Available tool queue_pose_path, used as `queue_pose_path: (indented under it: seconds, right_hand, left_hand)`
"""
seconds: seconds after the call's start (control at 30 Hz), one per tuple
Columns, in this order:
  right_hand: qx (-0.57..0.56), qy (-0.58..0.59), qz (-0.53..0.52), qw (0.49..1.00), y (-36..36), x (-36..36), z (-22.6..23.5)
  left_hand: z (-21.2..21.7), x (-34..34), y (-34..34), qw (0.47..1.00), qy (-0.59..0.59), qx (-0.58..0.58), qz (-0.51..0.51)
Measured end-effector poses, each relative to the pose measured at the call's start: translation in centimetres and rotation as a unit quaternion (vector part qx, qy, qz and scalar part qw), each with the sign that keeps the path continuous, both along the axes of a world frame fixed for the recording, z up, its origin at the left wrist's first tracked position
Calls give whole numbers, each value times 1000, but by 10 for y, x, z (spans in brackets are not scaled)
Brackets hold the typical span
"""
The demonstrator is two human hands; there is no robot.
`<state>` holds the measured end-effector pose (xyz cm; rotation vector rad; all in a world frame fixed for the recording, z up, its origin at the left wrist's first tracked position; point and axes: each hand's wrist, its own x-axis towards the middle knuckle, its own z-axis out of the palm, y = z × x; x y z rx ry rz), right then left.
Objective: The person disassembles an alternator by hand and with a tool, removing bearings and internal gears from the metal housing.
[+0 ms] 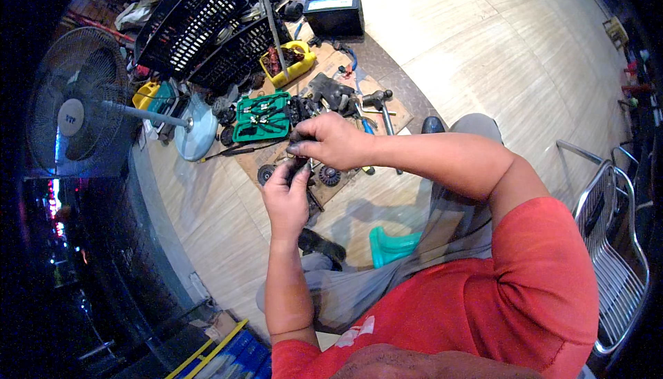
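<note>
My left hand [287, 196] and my right hand [333, 141] come together over a cardboard sheet [255, 169]. Both are pinched, with blackened fingertips. Whatever sits between the fingers is small and dark, and I cannot make out what it is. Just beyond the hands lies an open green tool case [262, 116] with black pieces inside. A dark toothed gear [329, 175] rests beside my left hand, and a round black part [266, 174] lies on its other side. To the right are a hammer [385, 113] and a blue-handled tool [367, 125].
A standing fan [71, 117] is at the left. Black plastic crates [190, 27], a cut yellow container [290, 65] and a black battery [334, 13] stand farther off. A green stool [392, 244] is by my legs, with a metal chair [611, 255] at right.
</note>
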<state>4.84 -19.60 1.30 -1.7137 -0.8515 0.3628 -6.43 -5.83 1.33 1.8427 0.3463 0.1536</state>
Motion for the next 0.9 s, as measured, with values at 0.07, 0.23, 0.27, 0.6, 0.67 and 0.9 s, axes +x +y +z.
queue_pose_path:
  seconds: [0.07, 0.23, 0.27, 0.6, 0.67, 0.9]
  right_hand:
    - [13, 3, -11, 1000, 3, 0, -5]
    - [12, 32, 24, 999, 0, 1, 0]
    - [21, 52, 42, 998, 0, 3, -1]
    - [21, 114, 32, 993, 4, 5, -6]
    - [5, 89, 14, 996, 5, 3, -8]
    - [76, 174, 52, 980, 3, 1, -11]
  left_hand:
    - [1, 0, -1, 997, -12, 70, -3]
    - [5, -5, 6, 1000, 4, 4, -7]
    - [5, -6, 9, 999, 6, -31, -10]
    - [-5, -1, 14, 987, 27, -158, 7]
    - [-2, 0, 9, 995, 14, -93, 30]
    - [-7, -1, 10, 993, -40, -98, 53]
